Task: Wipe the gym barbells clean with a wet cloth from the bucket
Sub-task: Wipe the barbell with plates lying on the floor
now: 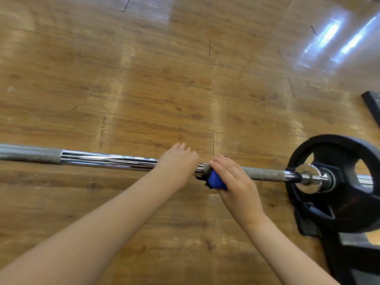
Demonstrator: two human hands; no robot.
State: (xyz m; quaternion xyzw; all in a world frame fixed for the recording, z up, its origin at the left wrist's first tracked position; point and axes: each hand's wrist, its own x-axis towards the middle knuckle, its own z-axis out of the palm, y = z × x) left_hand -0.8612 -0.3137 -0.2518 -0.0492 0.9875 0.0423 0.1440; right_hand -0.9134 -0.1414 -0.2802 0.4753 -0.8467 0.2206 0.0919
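1. My left hand (178, 163) rests over the top of the barbell (107, 160), fingers curled down the far side of the shiny chrome part of the bar, holding it.

2. My right hand (234, 177) sits just beside the left on the same bar, its fingers lying fairly straight and close together across the rough grey grip section.

3. A blue cloth (216, 182) is bunched under my right palm, pressed against the near side of the bar; only a small fold of it shows below the hand, by the thumb side.

4. The two hands are almost touching, the left on polished metal, the right on the start of the knurled stretch.

5. The barbell runs across the view from the left edge to the right, raised above the wooden floor (144, 89), with a second grey knurled patch far out on the left.

6. A black weight plate (337, 204) with cut-out handles is loaded on the right end of the bar, well to the right of my right hand, behind a chrome collar.

7. The plate end sits by a black stand (349, 254) in the lower right corner; how the bar meets it, I cannot tell.

8. A dark edge of some other gear (372, 105) pokes in at the right side of the floor.

9. Light from overhead glares in pale streaks on the glossy planks, brightest at the upper right.
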